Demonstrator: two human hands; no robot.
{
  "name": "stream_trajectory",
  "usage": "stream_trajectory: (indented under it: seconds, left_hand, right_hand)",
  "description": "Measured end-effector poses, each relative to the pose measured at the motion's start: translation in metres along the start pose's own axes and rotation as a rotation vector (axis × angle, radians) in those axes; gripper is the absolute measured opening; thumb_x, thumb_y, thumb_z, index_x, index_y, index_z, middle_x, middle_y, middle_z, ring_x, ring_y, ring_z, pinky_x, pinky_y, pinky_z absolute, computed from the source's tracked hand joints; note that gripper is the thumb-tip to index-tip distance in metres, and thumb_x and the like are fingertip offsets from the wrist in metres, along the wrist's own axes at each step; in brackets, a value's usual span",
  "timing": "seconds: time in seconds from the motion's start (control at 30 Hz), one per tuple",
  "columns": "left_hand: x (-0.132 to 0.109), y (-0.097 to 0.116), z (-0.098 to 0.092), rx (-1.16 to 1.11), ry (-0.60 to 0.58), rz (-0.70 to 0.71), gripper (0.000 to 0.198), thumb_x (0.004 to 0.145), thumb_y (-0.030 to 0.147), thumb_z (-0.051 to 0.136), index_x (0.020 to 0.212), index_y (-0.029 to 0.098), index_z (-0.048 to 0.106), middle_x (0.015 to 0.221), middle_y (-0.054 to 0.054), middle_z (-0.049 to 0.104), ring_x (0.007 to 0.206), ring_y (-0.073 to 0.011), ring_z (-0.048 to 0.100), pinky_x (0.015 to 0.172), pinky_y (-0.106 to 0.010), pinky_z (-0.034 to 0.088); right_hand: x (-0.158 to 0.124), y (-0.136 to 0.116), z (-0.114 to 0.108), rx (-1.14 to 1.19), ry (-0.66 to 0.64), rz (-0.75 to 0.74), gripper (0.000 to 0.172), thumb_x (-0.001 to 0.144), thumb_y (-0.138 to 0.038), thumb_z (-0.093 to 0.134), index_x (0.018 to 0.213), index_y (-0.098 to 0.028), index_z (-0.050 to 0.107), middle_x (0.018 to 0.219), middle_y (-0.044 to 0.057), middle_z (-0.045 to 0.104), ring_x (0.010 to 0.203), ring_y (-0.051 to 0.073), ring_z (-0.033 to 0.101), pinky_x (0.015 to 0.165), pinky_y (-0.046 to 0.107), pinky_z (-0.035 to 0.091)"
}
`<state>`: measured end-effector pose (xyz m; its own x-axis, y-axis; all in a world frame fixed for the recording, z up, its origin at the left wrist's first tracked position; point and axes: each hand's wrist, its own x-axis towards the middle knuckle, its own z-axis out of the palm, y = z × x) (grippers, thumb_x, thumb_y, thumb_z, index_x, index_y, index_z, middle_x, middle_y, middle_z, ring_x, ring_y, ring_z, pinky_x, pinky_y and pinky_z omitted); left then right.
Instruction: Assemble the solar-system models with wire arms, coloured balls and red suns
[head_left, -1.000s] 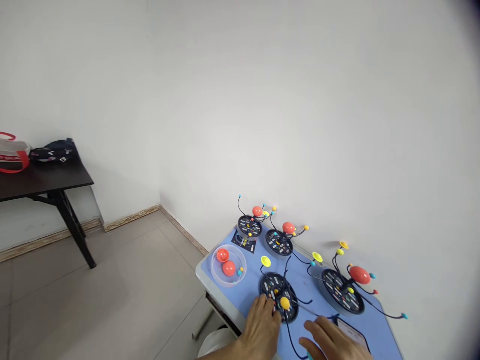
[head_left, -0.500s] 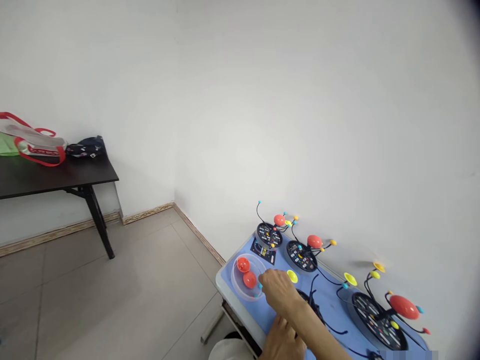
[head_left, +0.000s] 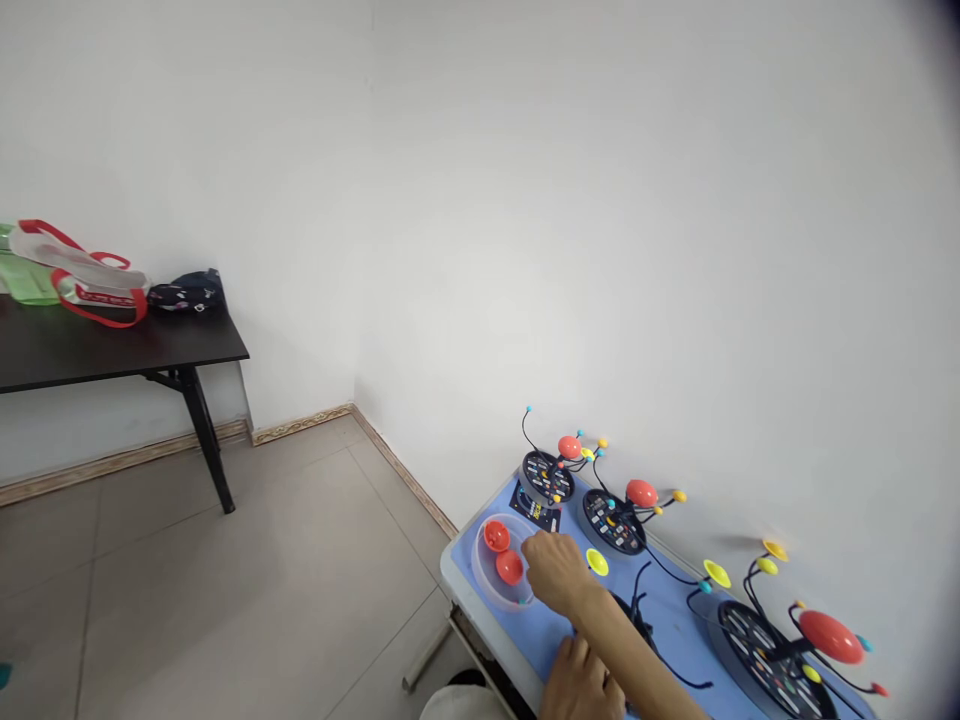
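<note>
My right hand reaches over the right rim of a clear round bowl, its fingers bent down and their tips hidden. Inside the bowl lie two red half-shells and a small blue piece. Below it, my left hand rests at the table's near edge with curled fingers, beside a black base with bent black arms that is partly covered by my right forearm. What either hand holds, if anything, cannot be made out. A yellow cup-shaped piece lies just right of my right hand.
Assembled models with red balls line the wall side of the blue table. A dark printed card lies behind the bowl. At far left, a black table bears a red-handled bag and a dark pouch.
The view has shifted slightly, so the scene sits a little further right. My right hand remains at the bowl's right side, and less of the blue there shows. My left hand appears slightly lower.
</note>
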<state>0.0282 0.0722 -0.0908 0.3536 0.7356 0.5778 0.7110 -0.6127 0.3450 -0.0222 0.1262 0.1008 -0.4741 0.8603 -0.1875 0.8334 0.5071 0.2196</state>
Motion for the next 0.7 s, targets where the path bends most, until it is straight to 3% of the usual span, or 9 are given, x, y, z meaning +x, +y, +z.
stream_trajectory:
  seconds: [0.13, 0.2, 0.4, 0.53, 0.7]
  left_hand:
    - [0.002, -0.003, 0.002, 0.091, -0.021, 0.029, 0.015, 0.084, 0.014, 0.062, 0.075, 0.016, 0.073, 0.077, -0.012, 0.071, 0.076, -0.0254, 0.064, 0.059, -0.037, 0.053]
    - [0.002, -0.005, -0.003, 0.111, -0.022, 0.062, 0.015, 0.083, 0.02, 0.066, 0.07, 0.016, 0.072, 0.073, -0.012, 0.068, 0.073, -0.025, 0.062, 0.058, -0.036, 0.052]
    - [-0.001, -0.01, -0.033, 0.122, -0.107, 0.058, 0.035, 0.083, 0.044, 0.073, 0.097, 0.013, 0.074, 0.105, -0.015, 0.07, 0.098, -0.0302, 0.062, 0.082, -0.044, 0.055]
    - [0.0, -0.01, -0.05, 0.092, -0.192, 0.021, 0.033, 0.086, 0.036, 0.072, 0.109, 0.012, 0.072, 0.116, -0.015, 0.069, 0.111, -0.0306, 0.06, 0.094, -0.045, 0.051]
    - [0.001, -0.012, -0.065, 0.072, -0.182, 0.011, 0.021, 0.086, 0.024, 0.071, 0.105, 0.014, 0.072, 0.113, -0.012, 0.07, 0.106, -0.0282, 0.062, 0.094, -0.043, 0.051]
  right_hand:
    - [-0.016, 0.01, -0.021, 0.142, 0.035, 0.055, 0.02, 0.079, -0.006, 0.052, 0.08, -0.015, 0.07, 0.084, 0.012, 0.076, 0.08, 0.024, 0.071, 0.066, 0.028, 0.044]
    - [-0.03, 0.016, -0.031, 0.22, 0.062, 0.042, 0.018, 0.081, -0.011, 0.05, 0.076, -0.018, 0.067, 0.075, 0.004, 0.073, 0.072, 0.017, 0.067, 0.062, 0.024, 0.041]
    - [-0.095, 0.041, -0.047, 0.884, 0.168, 0.108, 0.009, 0.078, -0.021, 0.05, 0.069, -0.021, 0.052, 0.055, -0.007, 0.045, 0.052, 0.01, 0.042, 0.051, 0.022, 0.033]
    - [-0.144, 0.062, -0.046, 1.034, 0.223, 0.239, 0.014, 0.078, -0.034, 0.055, 0.071, -0.022, 0.053, 0.059, -0.006, 0.043, 0.055, 0.012, 0.038, 0.05, 0.023, 0.033]
    - [-0.198, 0.087, -0.025, 1.14, 0.345, 0.396, 0.025, 0.078, -0.047, 0.059, 0.071, -0.023, 0.058, 0.061, -0.004, 0.044, 0.056, 0.013, 0.039, 0.049, 0.024, 0.035]
